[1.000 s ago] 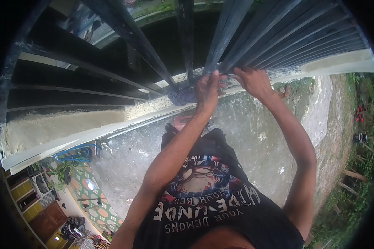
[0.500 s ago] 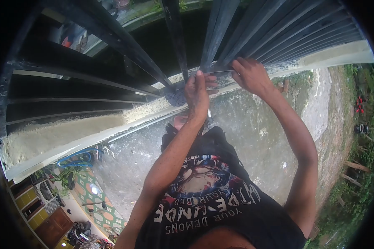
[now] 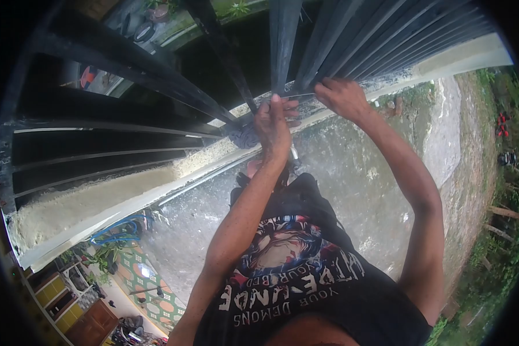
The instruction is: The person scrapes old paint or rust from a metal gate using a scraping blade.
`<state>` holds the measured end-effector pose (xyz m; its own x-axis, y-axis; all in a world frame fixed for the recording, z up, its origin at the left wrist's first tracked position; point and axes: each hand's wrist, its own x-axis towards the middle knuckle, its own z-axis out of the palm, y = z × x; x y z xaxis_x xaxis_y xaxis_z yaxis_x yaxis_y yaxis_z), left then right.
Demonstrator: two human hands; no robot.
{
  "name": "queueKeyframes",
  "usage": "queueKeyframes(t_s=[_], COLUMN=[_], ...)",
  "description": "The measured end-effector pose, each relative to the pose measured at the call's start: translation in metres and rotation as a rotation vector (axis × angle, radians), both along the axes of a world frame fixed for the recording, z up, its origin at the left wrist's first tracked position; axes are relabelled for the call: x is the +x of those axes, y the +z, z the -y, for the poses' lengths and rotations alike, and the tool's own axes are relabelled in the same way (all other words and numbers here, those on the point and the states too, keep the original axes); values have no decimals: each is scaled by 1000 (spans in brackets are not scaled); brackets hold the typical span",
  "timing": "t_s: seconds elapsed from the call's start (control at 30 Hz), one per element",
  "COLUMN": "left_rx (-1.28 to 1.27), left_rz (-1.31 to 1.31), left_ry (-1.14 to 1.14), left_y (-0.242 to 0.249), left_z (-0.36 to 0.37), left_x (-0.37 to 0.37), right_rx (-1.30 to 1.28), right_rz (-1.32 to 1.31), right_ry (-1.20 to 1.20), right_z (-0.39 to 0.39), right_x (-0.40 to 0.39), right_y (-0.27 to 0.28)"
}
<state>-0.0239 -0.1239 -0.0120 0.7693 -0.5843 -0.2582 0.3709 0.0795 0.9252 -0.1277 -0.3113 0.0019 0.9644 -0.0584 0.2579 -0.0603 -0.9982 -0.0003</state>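
A thin pale string or wire stretches between my two hands, low against the dark bars of a railing. My left hand has its thumb tip at one end of the strand, with the other fingers partly bent toward the right. My right hand is closed in a pinch at the other end, its fingertips close to the foot of a bar. A crumpled grey cloth lies on the wall ledge, just left of my left hand. What the left fingertips press against is partly hidden.
The railing stands on a pale concrete ledge that curves across the view. Below is a rough concrete floor. A blue hose and patterned tiles lie at lower left. Plants and wood pieces are at the right.
The view has shifted slightly. My right hand has come a little closer to my left, and the visible stretch of strand looks a bit shorter. Both hands keep their grip.
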Motion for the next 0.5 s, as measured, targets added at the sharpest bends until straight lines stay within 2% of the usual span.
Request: queueKeyframes(t_s=[0.1,0.17,0.27,0.37,0.43,0.5], left_rx=[57,84,85,63,141,168], left_rz=[-72,-103,-14,22,-127,-167], left_ry=[-39,31,-21,-45,-41,-22], left_y=[-27,-40,-11,-13,-35,-47], left_z=[4,5,-3,1,5,2], left_x=[-2,-3,-1,0,1,-1], right_rx=[14,39,6,52,73,151], right_rz=[-94,-78,102,99,45,-121], right_ry=[-36,-56,22,19,7,-127], right_z=[3,0,1,3,1,-14], right_x=[-3,-3,-3,-3,-8,-14], right_y=[-33,-33,-23,-25,-42,-55])
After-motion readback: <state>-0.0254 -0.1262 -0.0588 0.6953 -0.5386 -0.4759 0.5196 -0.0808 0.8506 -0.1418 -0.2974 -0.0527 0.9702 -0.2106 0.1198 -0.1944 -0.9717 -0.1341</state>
